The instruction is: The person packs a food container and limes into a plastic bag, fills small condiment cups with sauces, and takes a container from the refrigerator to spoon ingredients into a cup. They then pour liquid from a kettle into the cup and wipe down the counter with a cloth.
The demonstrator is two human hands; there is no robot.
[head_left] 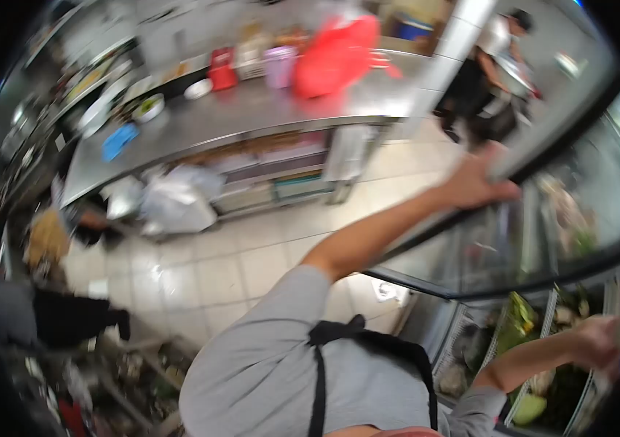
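Note:
My left hand is gripping the dark-edged frame of a glass fridge door, which stands swung out. Thumb and fingers lie to either side of the frame. Lower right, my right hand is blurred and looks curled beside a pale upright edge; what it holds, if anything, is hidden. Below and around that forearm are white wire baskets of produce. A yellow-green plastic package lies in one, and a pale green vegetable sits nearer the bottom.
A steel counter across the aisle carries a red bag, a purple container, a blue cloth and bowls. White plastic bags hang below it. A person works beyond the tiled pillar; another person in dark clothing is at left.

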